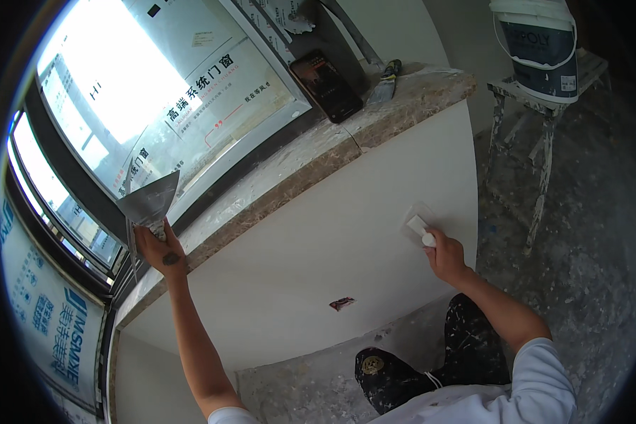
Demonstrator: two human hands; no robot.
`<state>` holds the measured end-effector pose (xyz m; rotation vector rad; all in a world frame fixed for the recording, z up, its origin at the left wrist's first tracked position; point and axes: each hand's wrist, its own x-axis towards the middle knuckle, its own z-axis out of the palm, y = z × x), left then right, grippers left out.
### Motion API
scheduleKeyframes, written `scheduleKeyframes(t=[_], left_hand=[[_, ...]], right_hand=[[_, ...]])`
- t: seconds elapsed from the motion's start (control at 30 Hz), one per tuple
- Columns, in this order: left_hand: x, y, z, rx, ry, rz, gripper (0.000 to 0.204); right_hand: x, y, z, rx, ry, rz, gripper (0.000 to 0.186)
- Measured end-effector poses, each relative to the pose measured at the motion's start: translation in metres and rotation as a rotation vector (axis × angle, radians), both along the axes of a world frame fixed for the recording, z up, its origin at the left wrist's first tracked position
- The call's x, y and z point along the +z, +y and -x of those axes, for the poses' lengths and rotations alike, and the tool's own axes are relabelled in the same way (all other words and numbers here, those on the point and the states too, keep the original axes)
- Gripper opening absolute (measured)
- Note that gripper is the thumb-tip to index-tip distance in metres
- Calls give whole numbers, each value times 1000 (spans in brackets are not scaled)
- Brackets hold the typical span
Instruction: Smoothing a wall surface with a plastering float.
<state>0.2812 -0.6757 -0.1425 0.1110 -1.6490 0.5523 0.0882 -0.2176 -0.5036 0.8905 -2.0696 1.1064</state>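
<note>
My left hand (162, 253) is closed around the handle of a wide putty knife (152, 198), its metal blade pointing up beside the window frame. That hand is over the left part of the stone window sill. At the right, my right hand (446, 256) grips the white handle of a small plastic trowel (417, 225). The trowel's pale, see-through plate lies against the white wall (318, 233) below the sill, near the wall's right edge. Low in the wall is a small reddish-brown opening (342, 304); what is inside it I cannot make out.
On the sill (410, 113) a phone (325, 85) leans against the window frame, with a paintbrush (386, 82) beside it. A lidded bucket (543, 53) stands on a paint-spattered stool (544, 116) at the far right. The concrete floor (565, 283) is speckled white.
</note>
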Motion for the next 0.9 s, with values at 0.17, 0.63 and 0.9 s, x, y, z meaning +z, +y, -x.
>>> scheduleKeyframes(t=[0.17,0.63,0.9], left_hand=[[1,0,-2,-7,18,2,36],[4,-18,-4,68,-39,-18,50],[1,-16,5,70,-39,18,52]], right_hand=[[50,-57,-26,82,-146,215,38],[-149,18,-5,-213,-305,108,42],[2,30,35,-271,-339,592,28]])
